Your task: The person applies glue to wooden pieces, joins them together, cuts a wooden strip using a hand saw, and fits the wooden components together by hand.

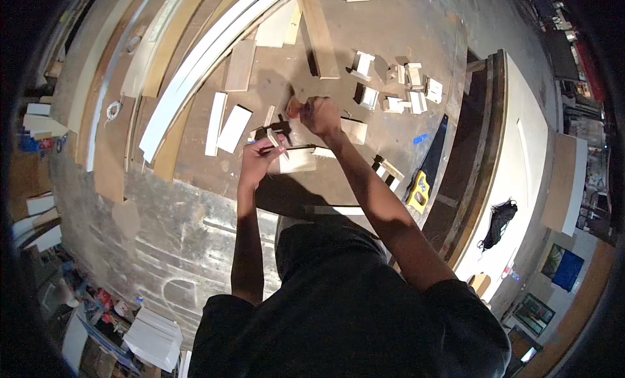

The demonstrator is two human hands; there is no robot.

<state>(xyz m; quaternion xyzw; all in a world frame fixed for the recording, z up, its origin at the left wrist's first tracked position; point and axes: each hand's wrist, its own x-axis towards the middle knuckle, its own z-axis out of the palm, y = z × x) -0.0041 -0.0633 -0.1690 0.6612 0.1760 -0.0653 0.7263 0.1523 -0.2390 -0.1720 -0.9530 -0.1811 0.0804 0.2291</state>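
Note:
My left hand (259, 158) is closed, its fingers pinching a small pale wooden strip (274, 138). My right hand (322, 119) is wrapped round a rounded orange-brown object (295, 108), just above and to the right of the left hand. Its kind cannot be made out, as the fist covers most of it. A pale rectangular wood block (299, 160) lies below both hands, close to the left fingertips. Dark shadow falls between the hands and hides small details there.
Several small wooden assemblies (414, 75) stand at the right rear of the table. A handsaw (423, 176) with a yellow handle lies along the right side. Long boards and white strips (195, 78) cover the left. A wooden bench (514, 156) holds a black cloth (500, 223).

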